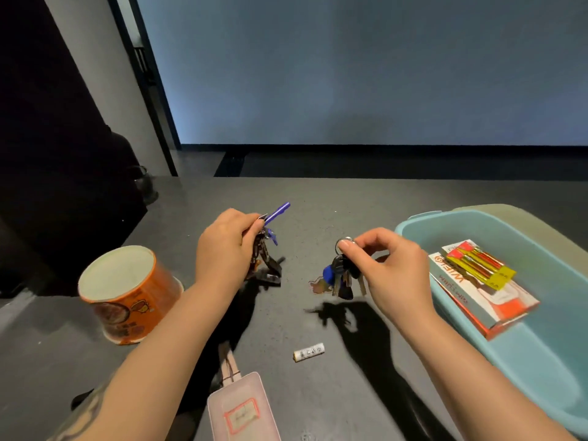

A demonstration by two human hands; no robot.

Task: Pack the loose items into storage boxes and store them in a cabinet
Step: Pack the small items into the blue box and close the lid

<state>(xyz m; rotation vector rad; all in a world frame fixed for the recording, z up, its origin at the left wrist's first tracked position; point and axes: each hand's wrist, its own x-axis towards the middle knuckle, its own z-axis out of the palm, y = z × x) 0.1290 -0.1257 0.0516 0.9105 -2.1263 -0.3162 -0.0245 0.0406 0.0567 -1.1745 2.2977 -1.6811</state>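
My left hand grips a dark bunch of keys with a blue-purple strap, lifted so its lower end hangs just above the dark table. My right hand pinches the metal ring of a second key bunch with a blue tag, which dangles above the table. To the right stands a light blue storage box holding a white-and-orange carton with a yellow packet on top. A small white battery lies on the table between my forearms.
An orange snack tub with a white lid stands at the left. A pale pink card holder with a strap lies at the near edge. A grey lid sits behind the blue box. Beyond the table's far edge is a wall.
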